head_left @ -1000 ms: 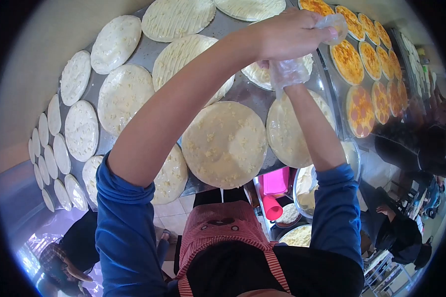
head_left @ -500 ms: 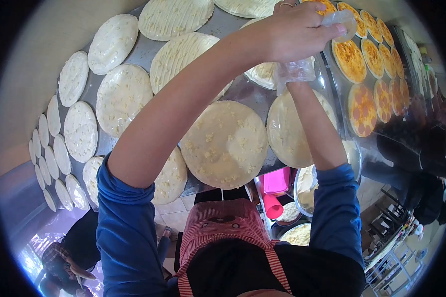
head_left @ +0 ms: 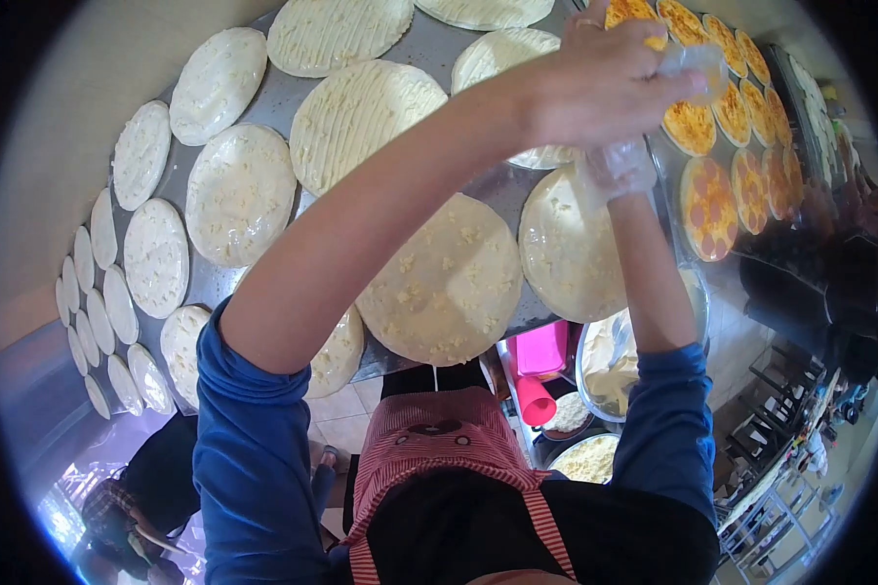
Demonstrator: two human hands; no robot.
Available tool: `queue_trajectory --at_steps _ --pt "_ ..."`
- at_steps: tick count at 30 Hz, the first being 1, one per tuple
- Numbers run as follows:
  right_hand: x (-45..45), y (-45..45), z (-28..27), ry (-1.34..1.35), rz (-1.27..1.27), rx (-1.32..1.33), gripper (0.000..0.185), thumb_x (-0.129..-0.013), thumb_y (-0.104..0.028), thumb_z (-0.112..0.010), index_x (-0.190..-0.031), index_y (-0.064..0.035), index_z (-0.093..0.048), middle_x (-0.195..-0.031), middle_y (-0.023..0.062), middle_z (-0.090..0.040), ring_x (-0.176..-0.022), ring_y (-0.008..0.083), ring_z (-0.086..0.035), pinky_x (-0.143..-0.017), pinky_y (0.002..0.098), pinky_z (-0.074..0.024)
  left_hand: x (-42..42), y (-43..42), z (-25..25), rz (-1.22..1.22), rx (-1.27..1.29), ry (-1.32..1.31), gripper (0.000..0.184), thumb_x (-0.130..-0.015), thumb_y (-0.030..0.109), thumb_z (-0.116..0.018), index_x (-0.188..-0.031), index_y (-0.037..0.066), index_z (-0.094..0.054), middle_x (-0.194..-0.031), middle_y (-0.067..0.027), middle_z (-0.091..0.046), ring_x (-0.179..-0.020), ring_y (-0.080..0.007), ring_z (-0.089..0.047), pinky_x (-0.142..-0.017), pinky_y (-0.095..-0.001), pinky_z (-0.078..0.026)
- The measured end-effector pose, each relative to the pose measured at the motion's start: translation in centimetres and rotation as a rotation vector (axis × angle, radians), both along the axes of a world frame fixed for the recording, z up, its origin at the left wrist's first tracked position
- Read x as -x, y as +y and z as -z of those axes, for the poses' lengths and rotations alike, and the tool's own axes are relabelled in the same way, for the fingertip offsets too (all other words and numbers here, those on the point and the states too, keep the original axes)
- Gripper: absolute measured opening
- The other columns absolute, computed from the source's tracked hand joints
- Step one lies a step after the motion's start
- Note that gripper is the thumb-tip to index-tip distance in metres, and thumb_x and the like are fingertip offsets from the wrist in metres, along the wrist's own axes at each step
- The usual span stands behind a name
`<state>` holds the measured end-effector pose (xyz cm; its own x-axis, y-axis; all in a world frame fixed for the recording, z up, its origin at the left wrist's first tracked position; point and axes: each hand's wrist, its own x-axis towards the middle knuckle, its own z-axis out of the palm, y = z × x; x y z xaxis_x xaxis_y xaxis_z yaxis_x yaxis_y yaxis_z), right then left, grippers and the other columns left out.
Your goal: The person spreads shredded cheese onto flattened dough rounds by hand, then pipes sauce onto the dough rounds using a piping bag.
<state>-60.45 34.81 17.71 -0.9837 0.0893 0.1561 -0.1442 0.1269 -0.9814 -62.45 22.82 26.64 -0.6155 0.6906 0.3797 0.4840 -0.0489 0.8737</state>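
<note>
My left hand (head_left: 605,93) is bare and reaches across to the upper right, its fingers closed on a clear plastic glove (head_left: 619,175). The glove's loose cuff bunches round my right wrist. My right hand (head_left: 698,70) lies mostly hidden behind the left; only blurred clear plastic shows beyond my left fingers, so I cannot tell how its fingers are bent. Below both hands lies a pale round dough disc (head_left: 576,249) with a shiny surface. Beside it is another dough disc (head_left: 444,278) scattered with pale crumbs.
Several ridged, cream-covered discs (head_left: 361,117) lie on the metal table (head_left: 205,278). Orange-topped discs (head_left: 710,210) stand at the right. Below the table edge are a bowl of creamy mix (head_left: 610,361), a pink container (head_left: 541,351) and a bowl of crumbs (head_left: 587,458). Another person (head_left: 156,478) is at lower left.
Both hands have shifted slightly right together, the right forearm and its plastic cuff also moving lower. More of the creamy bowl shows beside my right sleeve.
</note>
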Motion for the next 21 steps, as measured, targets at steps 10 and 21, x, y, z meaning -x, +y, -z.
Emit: queue_trajectory --at_steps 10,21 --pt "-7.0 0.3 1.7 -0.364 0.082 -0.1 0.008 -0.086 -0.013 -0.048 -0.09 -0.0071 -0.05 -0.069 -0.0009 -0.05 -0.065 0.0091 -0.048 -0.055 0.0254 -0.0398 -1.7 1.8 1.3 -0.01 0.266 0.162 0.053 -0.088 0.048 -0.035 -0.119 0.008 -0.049 -0.133 -0.0214 -0.03 -0.127 -0.0401 -0.014 -0.106 -0.0416 -0.011" --pt "-9.0 5.8 8.6 0.209 0.15 -0.822 0.03 -0.083 -0.016 -0.052 -0.111 -0.0075 -0.047 -0.093 0.0074 -0.052 -0.089 0.0183 -0.051 -0.073 0.033 -0.0419 -2.4 2.5 0.5 0.128 0.246 0.283 0.048 -0.089 0.045 -0.029 -0.109 0.007 -0.052 -0.12 -0.0202 -0.04 -0.125 -0.0358 -0.022 -0.105 -0.0446 -0.008"
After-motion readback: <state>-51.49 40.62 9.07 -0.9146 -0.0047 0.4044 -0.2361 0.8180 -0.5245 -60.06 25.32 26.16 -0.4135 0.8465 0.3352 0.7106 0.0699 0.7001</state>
